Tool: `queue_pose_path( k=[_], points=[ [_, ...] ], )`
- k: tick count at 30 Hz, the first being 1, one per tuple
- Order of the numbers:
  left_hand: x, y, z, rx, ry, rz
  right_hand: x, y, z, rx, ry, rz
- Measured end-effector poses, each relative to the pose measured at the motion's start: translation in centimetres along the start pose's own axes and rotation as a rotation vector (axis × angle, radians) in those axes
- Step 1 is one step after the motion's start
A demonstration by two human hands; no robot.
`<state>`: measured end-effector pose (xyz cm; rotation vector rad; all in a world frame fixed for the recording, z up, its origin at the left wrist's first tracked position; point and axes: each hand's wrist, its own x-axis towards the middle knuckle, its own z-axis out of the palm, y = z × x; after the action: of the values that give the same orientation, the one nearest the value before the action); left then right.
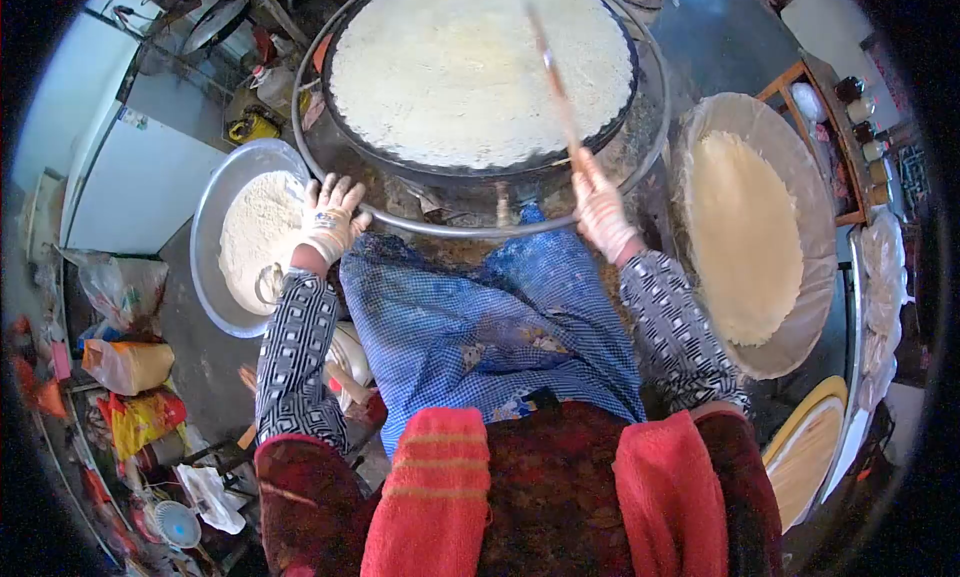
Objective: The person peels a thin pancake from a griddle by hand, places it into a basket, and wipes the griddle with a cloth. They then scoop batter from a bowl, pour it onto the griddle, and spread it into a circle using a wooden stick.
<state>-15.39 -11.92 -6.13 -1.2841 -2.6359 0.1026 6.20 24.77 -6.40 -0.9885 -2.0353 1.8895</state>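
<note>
A large round griddle (pixel 480 67) covered with a pale layer of batter stands in front of me, inside a metal ring (pixel 450 227). My right hand (pixel 602 207), in a whitish glove, grips a long thin wooden stick (pixel 556 87), blurred, which reaches over the right part of the batter. On the left, my gloved left hand (pixel 330 220) rests with fingers spread at the ring, beside the rim of a metal basin (pixel 210 267). Pale flour-like stuff (pixel 255 232) fills much of that basin.
At the right is a lined basket (pixel 815 277) holding a tan round mass (pixel 745 237). Behind it stands a wooden rack (pixel 825 127) near several jars. Plastic bags (pixel 120 287) and a small fan (pixel 178 524) are at the left. A round board (pixel 810 447) lies lower right.
</note>
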Motion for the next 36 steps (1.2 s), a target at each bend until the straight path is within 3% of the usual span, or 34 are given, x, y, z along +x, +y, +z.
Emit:
queue_pose_path(
  k=[1, 3, 4, 5, 6, 7, 11, 12, 13, 14, 15, 17, 19, 21, 24, 26, 27, 29, 30, 31, 32, 33, 34, 35, 36],
  points=[
    [-0.1, 0.2, 0.7, -0.033, -0.038, 0.039, -0.6, 0.7, 1.0, -0.083, -0.029, -0.063],
    [1.5, 4.1, -0.3, -0.034, -0.340, 0.016, -1.4, 3.3, 3.7, -0.127, -0.061, -0.276],
    [0.9, 5.8, 0.4, -0.031, -0.199, 0.031, -1.4, 5.4, 5.7, -0.110, -0.059, -0.427],
    [1.1, 7.6, 0.0, -0.059, -0.230, 0.002, -2.0, 6.2, 7.1, -0.079, -0.091, -0.450],
    [0.8, 9.4, 0.5, -0.146, -0.141, -0.026, -5.9, -0.3, 6.9, -0.040, -0.280, 0.035],
    [0.8, 11.7, 0.1, -0.134, -0.073, -0.060, -6.9, -2.6, 7.8, -0.025, -0.309, 0.160],
    [2.7, 20.2, -0.7, -0.202, -0.109, -0.145, -4.4, -3.3, 9.8, 0.391, -0.451, 0.007],
    [3.4, 22.5, 0.5, -0.207, -0.089, -0.189, -3.1, -3.8, 9.6, 0.138, -0.402, -0.144],
    [3.1, 24.2, -0.4, -0.240, 0.060, -0.131, -1.7, -4.2, 9.4, -0.150, -0.316, -0.287],
    [3.4, 24.9, -2.4, -0.384, -0.070, -0.048, -0.3, -4.7, 9.1, -0.412, -0.204, -0.404],
    [3.8, 25.8, -3.2, -0.361, -0.183, 0.051, 0.9, -4.9, 8.0, -0.900, -0.147, -0.480],
    [3.0, 26.7, -2.1, -0.526, 0.104, 0.188, 2.8, -3.5, 4.3, -1.256, -0.221, -0.562],
    [2.9, 24.6, -4.1, -0.587, 0.214, 0.250, 5.1, -2.8, 0.5, -1.391, -0.189, -0.617],
    [3.7, 20.0, -6.6, -0.567, 0.113, 0.200, 6.4, -3.5, -2.5, -1.497, -0.100, -0.390],
    [3.1, 11.2, -5.3, -0.414, 0.322, 0.009, 7.3, -2.6, -4.2, -1.382, 0.016, -0.266],
    [2.3, 6.2, -2.2, -0.210, 0.386, -0.061, 10.9, 2.6, -3.8, -0.852, 0.158, -0.366],
    [1.8, 4.5, -0.7, -0.066, 0.405, -0.065, 9.1, 0.9, -1.7, -0.310, 0.041, -0.110],
    [0.7, 2.9, 3.1, -0.074, 0.087, -0.032, 7.3, 0.3, 1.3, 0.887, 0.038, 0.322],
    [1.5, 4.5, 0.9, -0.076, -0.113, -0.023, 6.4, 1.6, 1.9, 0.715, -0.004, 0.226],
    [2.1, 6.0, 0.8, -0.108, -0.230, -0.062, 4.4, 1.4, 2.6, 0.745, -0.032, 0.250],
    [2.4, 7.8, 0.3, -0.133, -0.235, -0.071, 2.2, 1.2, 3.3, 0.773, -0.059, 0.275],
    [2.4, 9.3, -0.1, -0.153, -0.240, -0.086, -0.1, -0.5, 4.4, 1.004, -0.080, 0.415],
    [2.5, 10.6, -0.1, -0.145, -0.237, -0.075, -1.3, -0.4, 5.1, 0.952, 0.012, 0.545],
    [2.6, 11.8, -0.2, -0.213, -0.197, -0.062, -2.8, -0.2, 5.3, 0.845, -0.139, 0.426],
    [2.7, 13.1, -0.4, -0.228, -0.234, -0.061, -4.7, -0.1, 4.5, 0.354, -0.183, 0.180]
  ],
)
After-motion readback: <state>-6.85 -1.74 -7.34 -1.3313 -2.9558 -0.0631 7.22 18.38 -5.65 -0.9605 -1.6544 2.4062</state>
